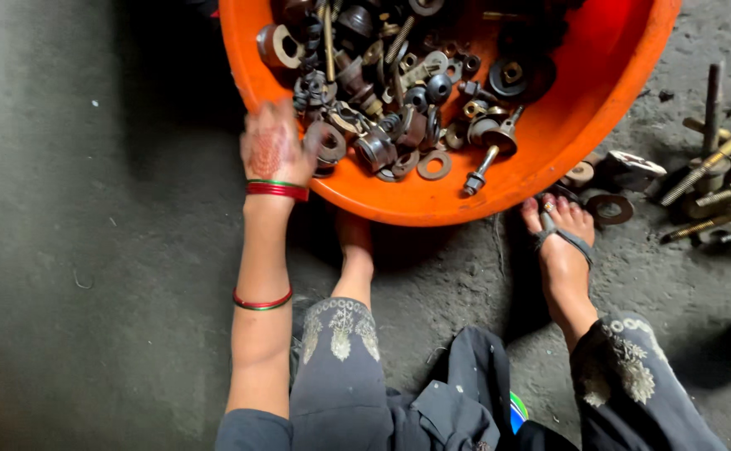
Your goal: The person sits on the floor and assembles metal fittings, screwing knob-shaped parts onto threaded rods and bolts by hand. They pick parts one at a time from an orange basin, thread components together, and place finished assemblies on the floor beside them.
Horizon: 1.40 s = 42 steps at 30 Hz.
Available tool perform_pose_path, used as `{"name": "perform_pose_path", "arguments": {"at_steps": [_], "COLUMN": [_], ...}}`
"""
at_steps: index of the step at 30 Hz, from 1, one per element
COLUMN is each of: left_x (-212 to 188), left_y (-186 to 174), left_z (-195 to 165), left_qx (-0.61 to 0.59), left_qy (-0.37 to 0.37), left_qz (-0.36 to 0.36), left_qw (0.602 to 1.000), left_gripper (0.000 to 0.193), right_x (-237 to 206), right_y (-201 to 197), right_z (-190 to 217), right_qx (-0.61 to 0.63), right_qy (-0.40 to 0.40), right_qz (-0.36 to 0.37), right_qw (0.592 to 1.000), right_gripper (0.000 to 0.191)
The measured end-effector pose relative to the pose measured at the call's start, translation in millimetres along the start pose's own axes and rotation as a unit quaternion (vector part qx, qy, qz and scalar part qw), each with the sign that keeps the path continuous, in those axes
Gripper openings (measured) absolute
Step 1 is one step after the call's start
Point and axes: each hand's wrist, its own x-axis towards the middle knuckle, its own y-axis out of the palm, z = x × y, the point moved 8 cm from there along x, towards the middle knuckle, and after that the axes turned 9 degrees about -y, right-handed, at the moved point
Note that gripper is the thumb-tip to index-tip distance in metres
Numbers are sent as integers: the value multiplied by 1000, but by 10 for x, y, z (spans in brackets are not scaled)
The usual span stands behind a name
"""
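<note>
Orange plastic, smooth and glossy, makes up the round tub [599,108] that fills the top of the view, and everything else can be placed from it. Inside the tub lies a heap of dark, greasy metal parts [382,92]: flat washers, short sleeves, ribbed bushings and round collars, mostly brown and black with worn, dull faces. Toward the tub's near wall a bolt [486,159] with a wide cup-shaped head lies slanted, apart from the heap, and just beside it a flat ring [434,164] rests on the bare plastic.

At the tub's near-left rim the left hand [275,146] reaches over the edge into the parts. It is blurred, its back patterned in reddish dye, and the fingers are lost among the pieces, so whether they grip anything cannot be told. Red and green bangles [277,189] circle the wrist, and another pair [262,301] sits higher up the forearm. The right hand is out of view.

Below the tub, on rough grey concrete [65,250], two bare feet rest against its underside, the right one in a sandal [564,238]. To the tub's right, long threaded rods [712,167] and more rings lie in a loose pile on the floor.
</note>
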Motion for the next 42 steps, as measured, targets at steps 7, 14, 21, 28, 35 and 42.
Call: {"name": "perform_pose_path", "arguments": {"at_steps": [7,14,21,28,35,42], "left_x": [-179,-717,-1292,-1555,-1524,-1554], "left_y": [308,-39,-140,-210,-40,323], "left_z": [-247,-669,-1775,-1843,-1618,-1620], "left_qx": [69,-528,-379,-336,-468,-721], "left_qy": [98,102,262,342,250,-101], "left_qz": [-17,285,326,310,404,552], "left_qw": [993,793,826,821,745,406], "left_gripper": [79,85,98,95,69,50], "right_x": [-69,27,476,539,355,885], "right_y": [-42,-20,-1712,-1808,-1651,-1935], "right_z": [-58,-84,284,469,-483,228], "right_qx": [-10,79,451,406,741,630], "right_qy": [0,84,-121,-205,241,-44], "right_qz": [-1,14,-33,-2,-134,17], "right_qw": [1000,993,883,891,612,775], "right_gripper": [21,35,48,26,46,67]}}
